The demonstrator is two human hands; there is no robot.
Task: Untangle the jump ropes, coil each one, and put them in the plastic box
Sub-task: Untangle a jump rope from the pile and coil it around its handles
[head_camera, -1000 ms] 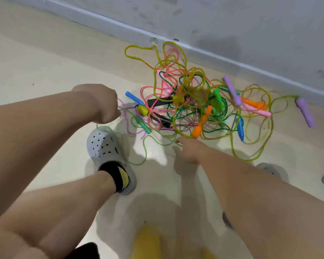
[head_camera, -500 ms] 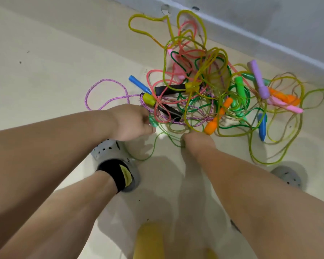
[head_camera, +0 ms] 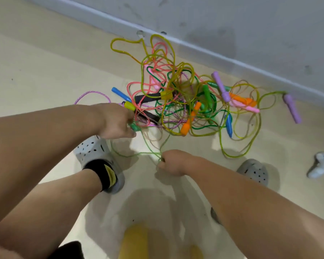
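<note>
A tangled heap of jump ropes (head_camera: 178, 94) lies on the floor by the wall, with yellow, pink, green and purple cords and handles in several colours. My left hand (head_camera: 116, 122) sits at the heap's near-left edge, fingers curled round a green handle (head_camera: 134, 126). A thin light-green cord (head_camera: 138, 154) runs from there to my right hand (head_camera: 171, 162), which pinches it close to the floor, nearer to me than the heap. The plastic box is not in view.
My grey clogs stand at left (head_camera: 95, 152) and right (head_camera: 254, 171) of my hands. A white game controller (head_camera: 321, 163) lies at the right edge. The grey wall and its skirting (head_camera: 213, 51) run behind the heap. A blurred yellow object (head_camera: 135, 242) is at the bottom.
My right hand has drawn back from the heap toward me, pulling the light-green cord with it. My left hand has stayed at the green handle.
</note>
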